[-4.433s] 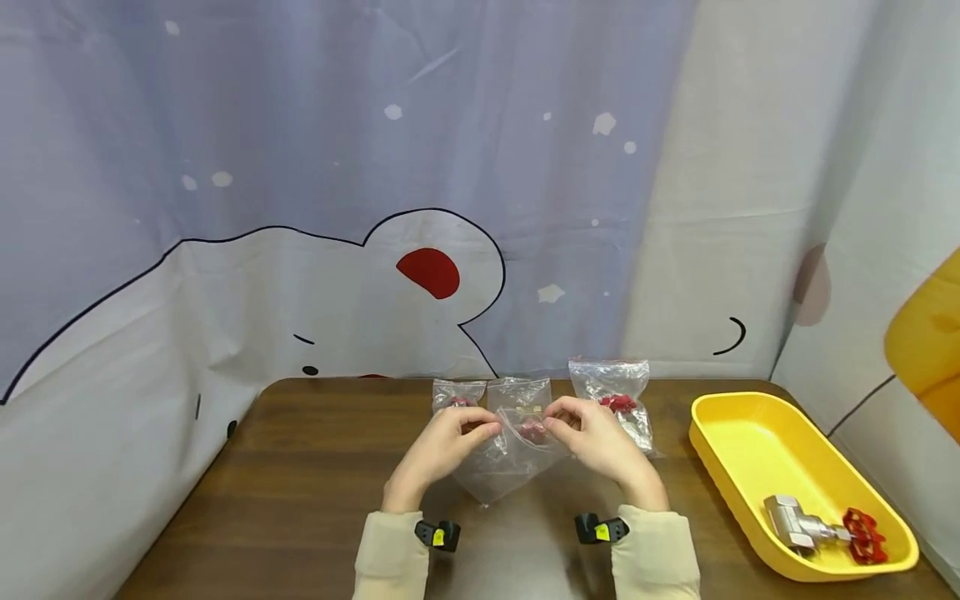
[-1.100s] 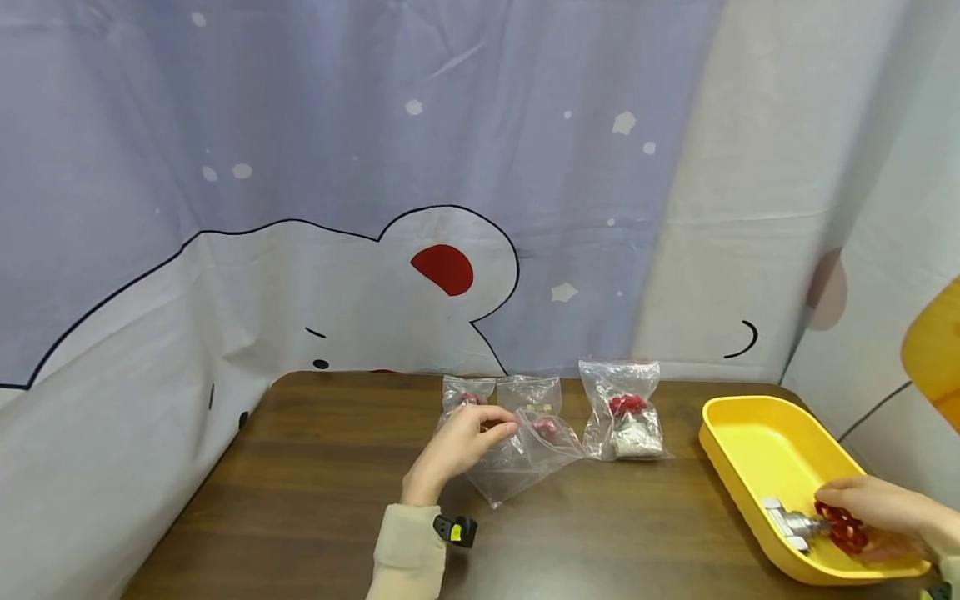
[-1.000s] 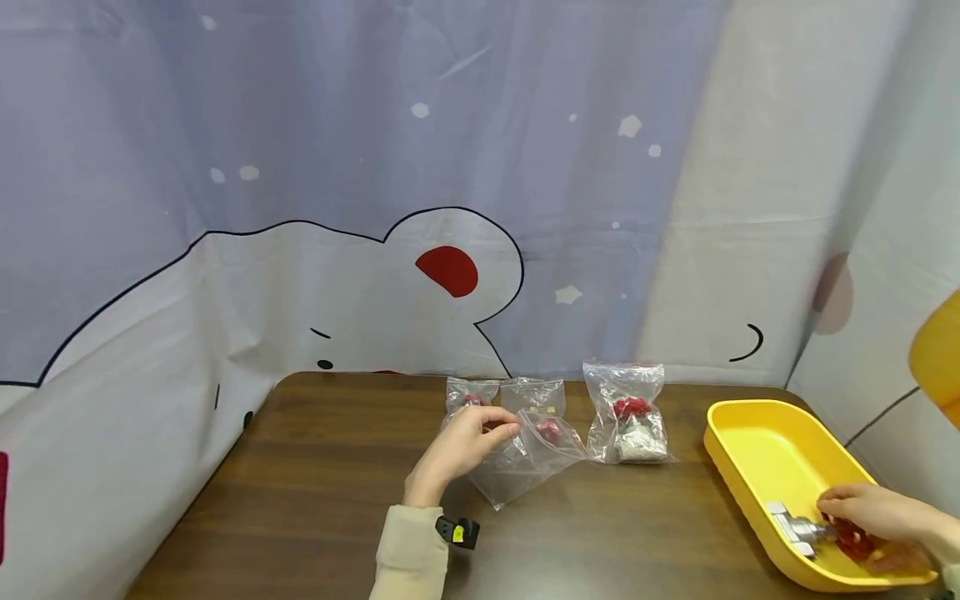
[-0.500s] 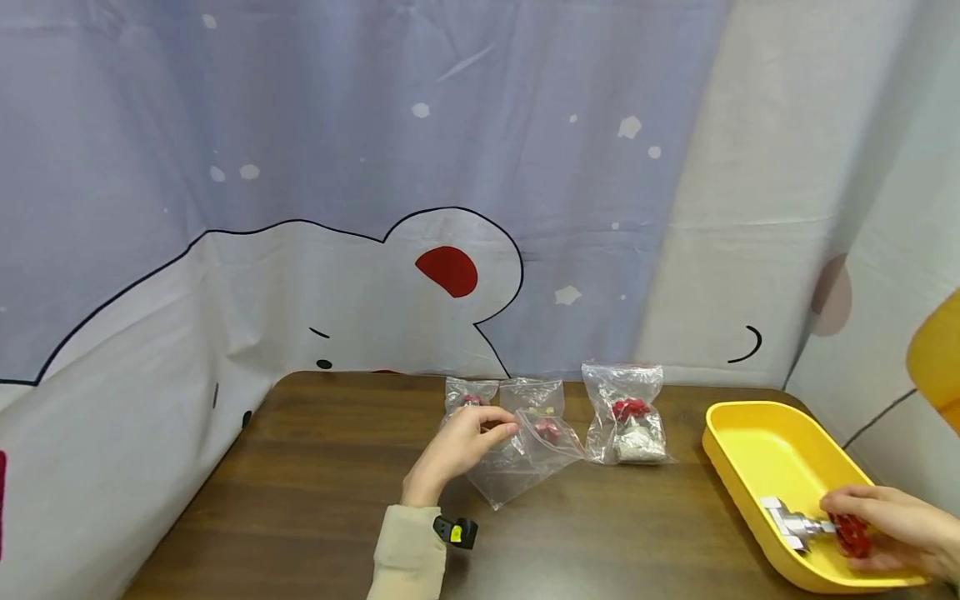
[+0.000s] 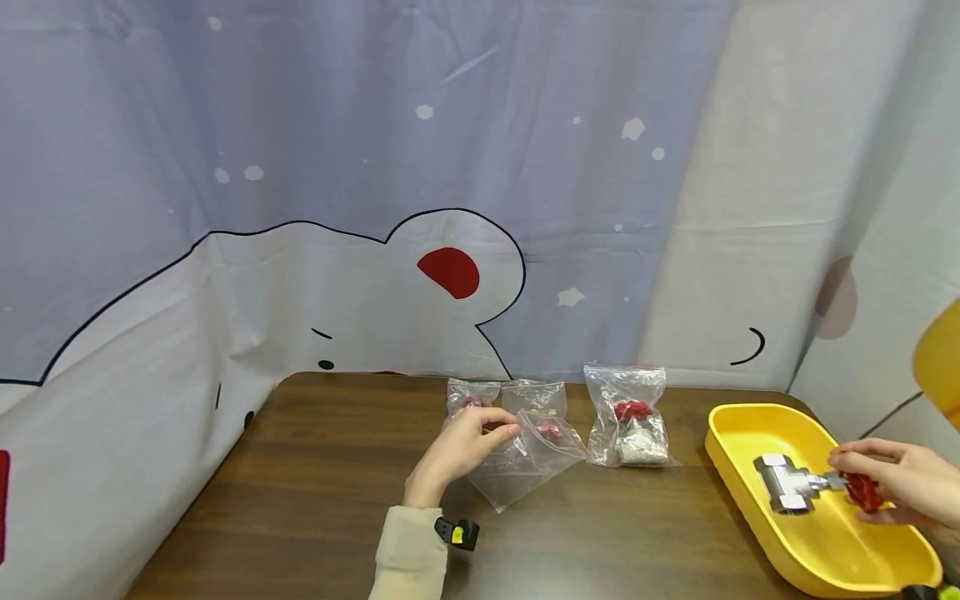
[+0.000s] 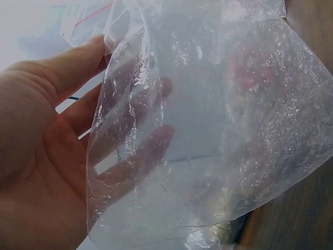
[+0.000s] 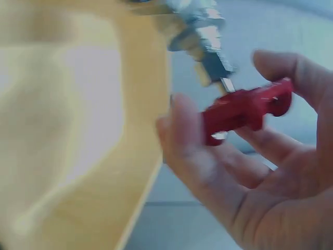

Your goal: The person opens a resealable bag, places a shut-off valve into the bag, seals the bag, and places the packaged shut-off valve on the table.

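My left hand (image 5: pixel 463 446) pinches the top edge of a clear zip bag (image 6: pixel 192 120) between thumb and fingers. The bag hangs loosely over the table in front of other bagged things. At the right, my right hand (image 5: pixel 903 483) grips the red handwheel (image 7: pixel 244 110) of a silver metal valve (image 5: pixel 785 483). The valve is held level above the yellow tray, its body pointing left. In the right wrist view, fingers and thumb sit around the handwheel, and the valve body is blurred.
The yellow tray (image 5: pixel 738 517) stands at the table's right side. Along the back of the brown table (image 5: pixel 322 500) lie several bagged valves, including one bag (image 5: pixel 630 417) with a red handwheel and another bag (image 5: pixel 472 392) partly behind my left hand. A patterned curtain (image 5: pixel 337 167) hangs behind.
My right hand has left the clear bag, gone to the yellow tray, taken hold of the valve's handwheel and raised the valve. My left hand keeps its pinch on the bag.
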Motion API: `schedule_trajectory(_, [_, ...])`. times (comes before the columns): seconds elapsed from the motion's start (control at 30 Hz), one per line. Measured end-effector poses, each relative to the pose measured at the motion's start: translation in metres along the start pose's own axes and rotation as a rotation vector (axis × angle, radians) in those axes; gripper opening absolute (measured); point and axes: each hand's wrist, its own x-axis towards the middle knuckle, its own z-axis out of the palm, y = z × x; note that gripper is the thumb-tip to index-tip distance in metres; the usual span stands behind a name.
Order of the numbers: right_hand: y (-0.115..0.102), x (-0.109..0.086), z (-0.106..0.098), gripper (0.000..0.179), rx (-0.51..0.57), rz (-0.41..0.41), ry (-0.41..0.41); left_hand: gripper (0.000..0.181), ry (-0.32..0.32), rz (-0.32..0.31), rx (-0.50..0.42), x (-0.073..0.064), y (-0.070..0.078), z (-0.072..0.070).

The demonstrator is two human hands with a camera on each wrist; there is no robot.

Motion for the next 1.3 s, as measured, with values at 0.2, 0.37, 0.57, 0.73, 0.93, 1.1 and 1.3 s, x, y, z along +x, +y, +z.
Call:
schedule_trajectory(0.2, [-0.036, -0.007, 0.022, 0.022, 0.084, -0.217, 0.138, 0.019, 0.002, -0.014, 0.002, -0.001, 0.001, 0.001])
schedule_trajectory(0.37, [-0.065, -0.010, 0.047, 0.015, 0.215, -0.368, 0.146, 0.019, -0.008, -0.010, 0.001, -0.002, 0.001, 0.000])
schedule_trajectory(0.57, [-0.099, -0.014, 0.094, 0.019, 0.127, -0.501, 0.281, 0.015, -0.008, -0.002, -0.005, 0.000, -0.001, -0.002])
schedule_trajectory(0.73, [-0.116, -0.016, 0.141, 0.035, 0.084, -0.552, 0.433, 0.012, -0.019, -0.009, -0.026, 0.002, -0.001, 0.000])
schedule_trajectory(0.93, [-0.130, -0.013, 0.180, 0.026, 0.147, -0.633, 0.446, 0.009, 0.005, -0.004, -0.066, -0.001, 0.003, -0.001])
schedule_trajectory(1.1, [-0.136, -0.015, 0.196, 0.024, 0.136, -0.728, 0.481, 0.007, 0.010, -0.020, -0.120, -0.002, 0.005, 0.001])
schedule_trajectory(1.3, [-0.136, -0.015, 0.207, 0.029, 0.054, -0.914, 0.592, 0.007, 0.020, -0.039, -0.196, -0.003, 0.018, 0.001])
